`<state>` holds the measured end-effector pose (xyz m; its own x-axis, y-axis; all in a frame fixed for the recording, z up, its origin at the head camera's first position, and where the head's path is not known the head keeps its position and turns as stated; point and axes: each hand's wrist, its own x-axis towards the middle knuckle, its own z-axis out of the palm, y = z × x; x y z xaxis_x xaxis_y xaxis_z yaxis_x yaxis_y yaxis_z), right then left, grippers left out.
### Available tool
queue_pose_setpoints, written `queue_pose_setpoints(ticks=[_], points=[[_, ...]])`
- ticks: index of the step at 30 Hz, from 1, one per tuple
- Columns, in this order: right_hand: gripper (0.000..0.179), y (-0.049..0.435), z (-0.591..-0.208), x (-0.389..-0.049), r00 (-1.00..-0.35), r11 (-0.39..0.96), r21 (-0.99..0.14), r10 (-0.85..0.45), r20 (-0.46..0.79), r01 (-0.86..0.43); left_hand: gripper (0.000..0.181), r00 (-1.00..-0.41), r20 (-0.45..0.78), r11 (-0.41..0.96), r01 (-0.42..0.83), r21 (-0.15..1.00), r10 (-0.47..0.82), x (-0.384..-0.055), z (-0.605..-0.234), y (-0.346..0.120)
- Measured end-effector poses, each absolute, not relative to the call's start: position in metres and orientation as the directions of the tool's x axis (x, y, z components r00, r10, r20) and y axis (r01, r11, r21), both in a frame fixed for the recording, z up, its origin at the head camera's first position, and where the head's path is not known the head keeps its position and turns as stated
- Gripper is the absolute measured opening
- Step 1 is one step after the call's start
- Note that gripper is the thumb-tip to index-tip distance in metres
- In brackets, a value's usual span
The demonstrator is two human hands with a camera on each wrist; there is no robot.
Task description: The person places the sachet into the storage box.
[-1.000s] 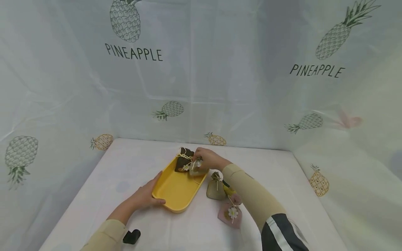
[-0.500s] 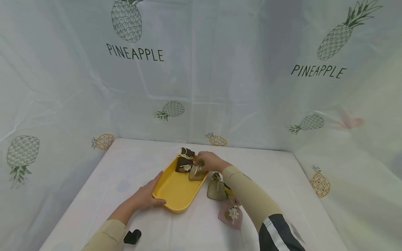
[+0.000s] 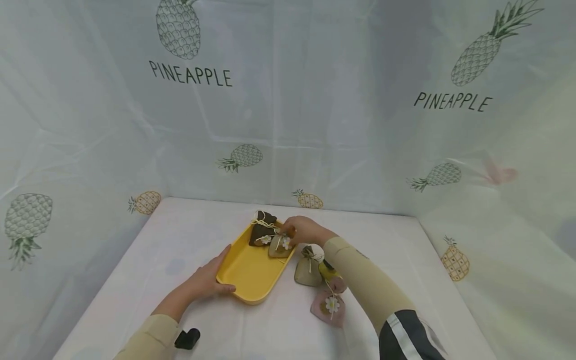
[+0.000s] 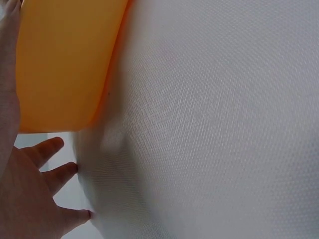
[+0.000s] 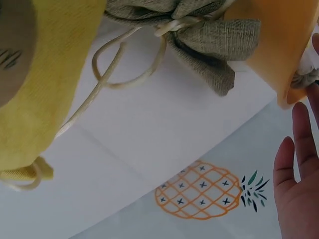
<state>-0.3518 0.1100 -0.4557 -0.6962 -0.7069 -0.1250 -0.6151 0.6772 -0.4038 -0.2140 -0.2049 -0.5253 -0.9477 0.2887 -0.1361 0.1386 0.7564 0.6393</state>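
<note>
Right hand (image 3: 303, 231): It is over the far right corner of the yellow tray (image 3: 252, 275). My fingertips are at the tied top of the tan bag (image 3: 276, 251); I cannot tell if they pinch it or just touch it.
Soft bag, soft touch: I think I should go gently, lay it flat, and slip my fingers off the string so it doesn't get dragged along.
Tan bag: It is right under my right fingertips, inside the tray, in the far right part.
Dark bag (image 3: 258, 235): It is just left of the tan bag, with its top at the tray's far edge. I should try not to bump it.
Left hand (image 3: 203, 282): It holds the tray's near left corner, thumb on one side and fingers spread along the other. A steady hold should help.
Olive bag (image 3: 306, 274): It sits just right of the tray.
Yellow bag (image 5: 60, 74): It is farther right of the tray, partly behind my sleeve.
Pink bag (image 3: 320, 314): It lies right of the tray, nearer to me.
Black thing (image 3: 187, 339): It is on the near left side of the tray, well apart.
</note>
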Motion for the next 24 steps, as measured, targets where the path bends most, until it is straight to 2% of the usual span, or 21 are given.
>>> queue_pose_setpoints(ticks=[17, 24], points=[[0.039, 0.148, -0.449, -0.333, -0.704, 0.688, -0.425, -0.694, -0.148, -0.589, 0.117, -0.944, -0.127, 0.748, 0.156, 0.645, 0.306, -0.214, -0.527, -0.206], [0.037, 0.160, -0.451, -0.322, -0.719, 0.721, -0.430, -0.664, -0.207, -0.543, 0.118, -0.943, -0.111, 0.745, 0.172, 0.644, 0.314, -0.215, -0.528, -0.206]])
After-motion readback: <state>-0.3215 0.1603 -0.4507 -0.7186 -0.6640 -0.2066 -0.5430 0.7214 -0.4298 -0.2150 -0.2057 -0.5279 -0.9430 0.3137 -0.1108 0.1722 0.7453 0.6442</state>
